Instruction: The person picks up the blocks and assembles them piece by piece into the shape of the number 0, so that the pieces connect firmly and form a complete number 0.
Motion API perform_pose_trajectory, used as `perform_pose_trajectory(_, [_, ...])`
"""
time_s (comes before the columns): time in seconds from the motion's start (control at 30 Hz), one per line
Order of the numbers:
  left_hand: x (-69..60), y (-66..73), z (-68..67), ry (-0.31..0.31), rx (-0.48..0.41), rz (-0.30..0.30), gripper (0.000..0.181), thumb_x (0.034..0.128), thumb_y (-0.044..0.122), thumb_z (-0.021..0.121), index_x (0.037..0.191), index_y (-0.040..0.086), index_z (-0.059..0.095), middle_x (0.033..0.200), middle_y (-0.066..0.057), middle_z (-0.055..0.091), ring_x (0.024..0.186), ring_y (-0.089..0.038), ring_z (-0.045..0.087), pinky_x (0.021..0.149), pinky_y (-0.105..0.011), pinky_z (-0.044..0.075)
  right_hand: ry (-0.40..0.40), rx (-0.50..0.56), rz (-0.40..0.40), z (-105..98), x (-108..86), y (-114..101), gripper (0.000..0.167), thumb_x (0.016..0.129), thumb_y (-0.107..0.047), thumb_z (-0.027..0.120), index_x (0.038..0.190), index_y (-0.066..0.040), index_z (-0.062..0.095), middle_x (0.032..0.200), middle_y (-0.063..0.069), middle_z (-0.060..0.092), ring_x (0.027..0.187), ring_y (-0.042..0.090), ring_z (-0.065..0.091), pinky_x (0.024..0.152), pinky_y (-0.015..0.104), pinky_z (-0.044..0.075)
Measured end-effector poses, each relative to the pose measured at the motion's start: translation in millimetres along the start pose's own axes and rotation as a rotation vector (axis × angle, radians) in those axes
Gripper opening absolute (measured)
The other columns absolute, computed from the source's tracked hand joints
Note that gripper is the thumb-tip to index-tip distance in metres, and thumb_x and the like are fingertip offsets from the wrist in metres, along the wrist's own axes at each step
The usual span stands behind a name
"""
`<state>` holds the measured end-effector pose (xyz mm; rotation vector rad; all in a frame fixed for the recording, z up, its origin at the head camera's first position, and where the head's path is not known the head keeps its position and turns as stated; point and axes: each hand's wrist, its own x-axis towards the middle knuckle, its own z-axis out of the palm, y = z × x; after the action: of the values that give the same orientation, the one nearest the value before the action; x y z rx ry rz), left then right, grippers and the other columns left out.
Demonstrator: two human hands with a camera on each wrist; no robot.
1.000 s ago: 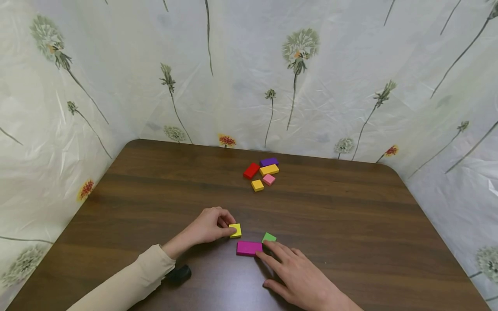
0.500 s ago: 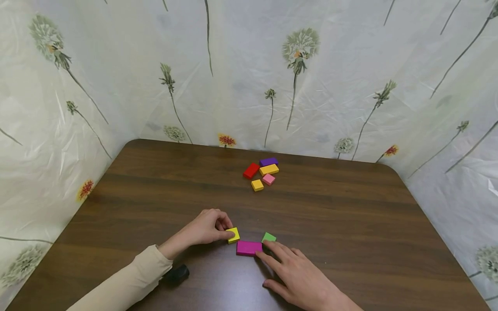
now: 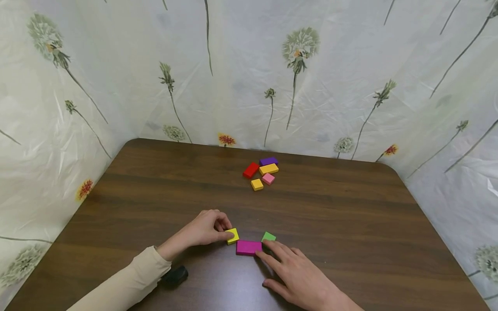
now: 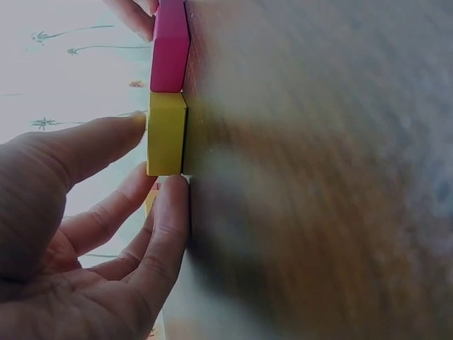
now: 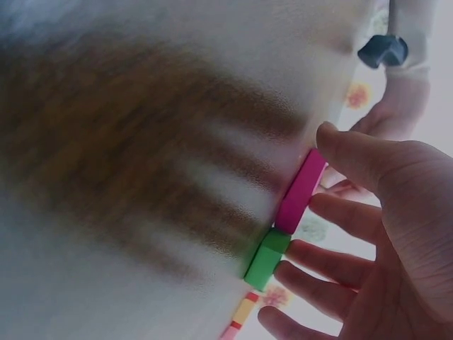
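Observation:
The left hand (image 3: 206, 227) holds a square yellow block (image 3: 233, 236), its thumb on the top face and its fingertips at the far side. In the left wrist view the yellow block (image 4: 166, 134) appears to meet the end of a rectangular magenta block (image 4: 170, 53). Resting on the magenta block (image 3: 248, 247) is the index finger of the right hand (image 3: 297, 276), whose fingers are spread and mostly straight. Another right fingertip touches a green block (image 3: 269, 236) at the magenta block's far right corner. The right fingers partly cover both blocks in the head view.
Farther back on the brown table (image 3: 350, 216) lie a red block (image 3: 250, 170), a purple block (image 3: 269, 161), a long orange-yellow block (image 3: 269, 169), a pink block (image 3: 268, 179) and a small orange-yellow block (image 3: 257, 185). Flower-printed sheeting (image 3: 241, 86) surrounds the table.
The left hand has moved the yellow block slightly toward the person and left, turning it a little, to the magenta block's left corner. The right hand has stayed in place.

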<state>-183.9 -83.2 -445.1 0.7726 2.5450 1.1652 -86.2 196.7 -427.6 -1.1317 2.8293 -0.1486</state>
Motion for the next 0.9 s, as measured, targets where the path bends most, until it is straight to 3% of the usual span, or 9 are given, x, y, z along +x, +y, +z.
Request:
perform_pose_trajectory(0.17, [-8.6,1.5,-0.6,0.059,0.017,0.052,0.011,0.0867,0.022,0.076,0.091,0.013,0.070,0.083,0.008,0.059,0.075,-0.007,0.057,0.068,-0.024,0.050,-0.030,0.011,0.012,0,0.4,0,0.062,0.097,-0.055,0.050,0.146,-0.019,0.047,0.151,0.008,0.039,0.133,0.026,0.043,0.096,0.051,0.044])
perform_pose_trajectory(0.37, [-29.4,8.5,0.9,0.119,0.094,0.218,0.011,0.0888,0.016,0.074,0.098,0.010,0.071,0.094,0.002,0.059,0.078,-0.010,0.058,0.069,-0.026,0.052,-0.041,0.020,0.020,-1,0.0,0,0.062,0.097,-0.056,0.049,0.147,-0.019,0.046,0.150,0.008,0.040,0.133,0.026,0.043,0.095,0.052,0.044])
perform_pose_trajectory(0.53, [-47.1,15.4,8.1,0.058,0.258,0.354,0.024,0.0912,0.025,0.072,0.110,0.010,0.072,0.112,0.003,0.057,0.098,-0.011,0.057,0.082,-0.026,0.051,-0.041,0.028,0.021,-1,0.0,0,0.062,0.097,-0.055,0.050,0.147,-0.020,0.046,0.150,0.008,0.039,0.133,0.025,0.042,0.095,0.051,0.044])
perform_pose_trajectory(0.7, [-54.4,21.3,15.8,0.015,0.423,0.474,0.036,0.0938,0.032,0.067,0.121,0.010,0.068,0.121,0.000,0.057,0.108,-0.015,0.054,0.090,-0.030,0.048,-0.042,0.023,0.019,-2,0.5,0,0.062,0.097,-0.055,0.049,0.147,-0.019,0.046,0.151,0.008,0.039,0.132,0.026,0.044,0.095,0.052,0.044])
perform_pose_trajectory(0.9, [-57.4,25.8,20.5,-0.014,0.616,0.500,0.049,0.0949,0.040,0.063,0.132,0.008,0.062,0.130,-0.006,0.053,0.117,-0.021,0.051,0.096,-0.038,0.045,-0.023,0.020,0.013,-1,0.2,-1,0.061,0.097,-0.054,0.052,0.146,-0.019,0.047,0.151,0.007,0.038,0.131,0.025,0.045,0.094,0.051,0.045])
